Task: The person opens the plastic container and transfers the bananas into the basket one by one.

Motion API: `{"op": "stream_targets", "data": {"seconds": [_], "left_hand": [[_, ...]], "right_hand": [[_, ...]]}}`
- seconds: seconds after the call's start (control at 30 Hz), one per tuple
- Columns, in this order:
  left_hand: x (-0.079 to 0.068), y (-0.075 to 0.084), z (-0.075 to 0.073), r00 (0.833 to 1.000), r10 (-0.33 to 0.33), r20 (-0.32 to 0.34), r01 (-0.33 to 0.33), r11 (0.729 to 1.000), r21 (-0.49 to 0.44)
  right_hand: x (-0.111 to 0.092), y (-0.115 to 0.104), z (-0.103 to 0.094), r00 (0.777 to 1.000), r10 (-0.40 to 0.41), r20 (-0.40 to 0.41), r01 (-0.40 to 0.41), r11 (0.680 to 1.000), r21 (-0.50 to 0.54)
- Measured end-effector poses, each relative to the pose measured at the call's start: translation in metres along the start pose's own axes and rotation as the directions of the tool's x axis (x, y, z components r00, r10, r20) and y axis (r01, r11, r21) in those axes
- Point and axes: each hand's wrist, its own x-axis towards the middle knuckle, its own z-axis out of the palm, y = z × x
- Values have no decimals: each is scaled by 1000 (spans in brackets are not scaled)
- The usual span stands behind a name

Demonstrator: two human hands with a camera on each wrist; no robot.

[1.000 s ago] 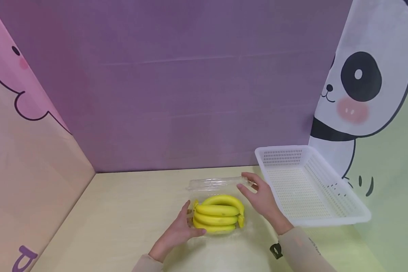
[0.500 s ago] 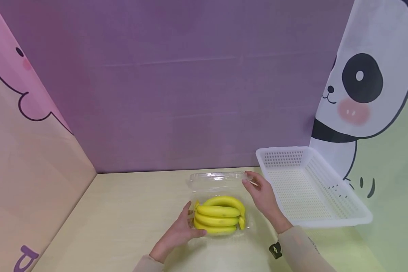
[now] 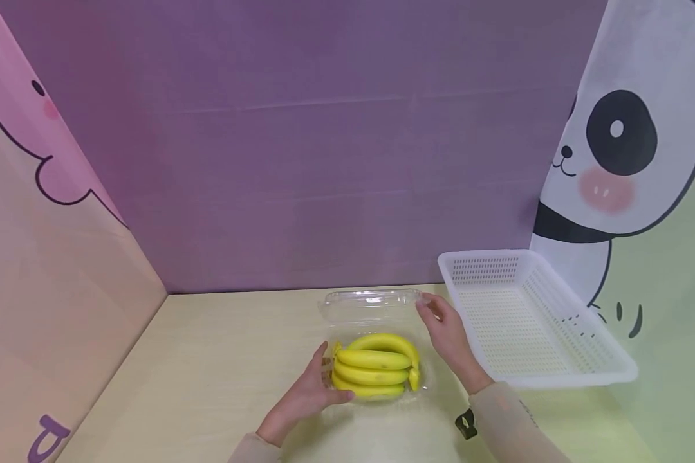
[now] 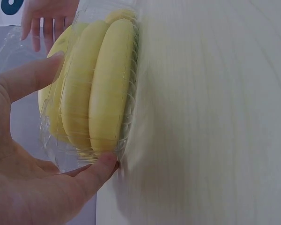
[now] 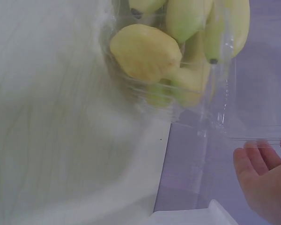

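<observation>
A bunch of yellow bananas (image 3: 373,374) lies in the base of a clear plastic clamshell container (image 5: 152,96). Its hinged lid (image 3: 370,305) stands raised at the far side of the base. At the near left corner, my left hand (image 3: 309,389) grips the base, the thumb at the front and the fingers at the left end; the left wrist view shows the tips against the plastic beside the bananas (image 4: 110,89). My right hand (image 3: 448,331) holds the lid's right end between thumb and fingers. In the right wrist view, fingertips (image 5: 253,152) meet the lid's edge.
A white perforated plastic basket (image 3: 527,321) stands on the right of the pale table (image 3: 220,360). A purple backdrop (image 3: 301,193) rises behind the table. Printed side panels flank it, with a panda (image 3: 620,132) on the right.
The lid has swung up and back from the bananas, and its front now shows more fully. My right hand has moved slightly right with it. The left hand stays on the base.
</observation>
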Motion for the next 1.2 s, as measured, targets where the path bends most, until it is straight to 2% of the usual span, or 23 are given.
{"op": "stream_targets", "data": {"seconds": [0.1,0.33,0.67,1.2], "left_hand": [[0,1,0,1000,-5,0,5,1000,2],[0,1,0,1000,-11,7,11,1000,-5],[1,0,-1,1000,-3,11,4,1000,-22],[1,-3,-2,1000,14,20,-13,999,-40]], "right_hand": [[1,4,2,1000,15,-11,-16,999,-28],[0,14,5,998,55,-18,-55,998,-17],[1,19,9,994,109,4,-109,994,2],[0,35,11,988,148,42,-148,989,-1]]}}
